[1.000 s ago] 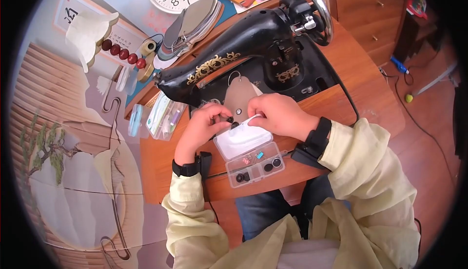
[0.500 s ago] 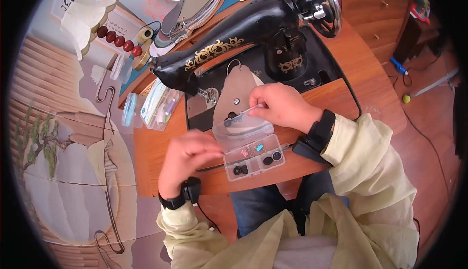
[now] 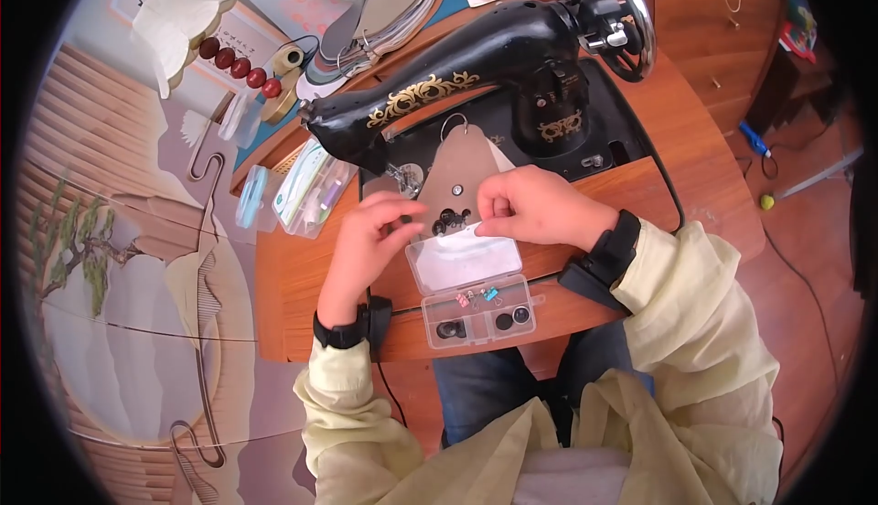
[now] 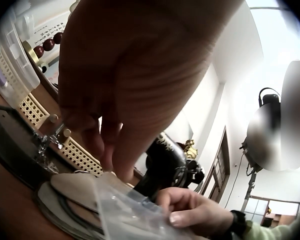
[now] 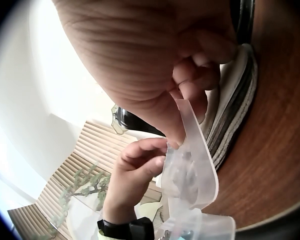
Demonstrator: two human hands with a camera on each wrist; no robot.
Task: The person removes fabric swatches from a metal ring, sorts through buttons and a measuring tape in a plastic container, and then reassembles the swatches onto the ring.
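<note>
In the head view my right hand (image 3: 547, 205) pinches the far edge of the raised lid (image 3: 466, 263) of a clear plastic box (image 3: 439, 342). The right wrist view shows the lid (image 5: 202, 160) between thumb and fingers. My left hand (image 3: 370, 235) hovers at the lid's left, fingers bent, thumb and forefinger slightly apart, with nothing visible between them. Several black buttons (image 3: 448, 221) lie by its fingertips, over a brown ringed swatch (image 3: 468, 162) with a metal stud. More black buttons (image 3: 504, 321) sit in the box's compartments, along with small pink and blue clips (image 3: 491, 294).
A black sewing machine (image 3: 439, 75) stands just beyond the swatch. To the left are clear cases (image 3: 315, 185) of small supplies and a lamp (image 3: 183, 25). A stack of grey swatches (image 3: 393, 11) lies behind the machine. The wooden tabletop (image 3: 302, 313) ends near my lap.
My left hand pulled back from the swatch toward the box's left side, then came forward again to the buttons. My right hand stays at the lid's edge.
</note>
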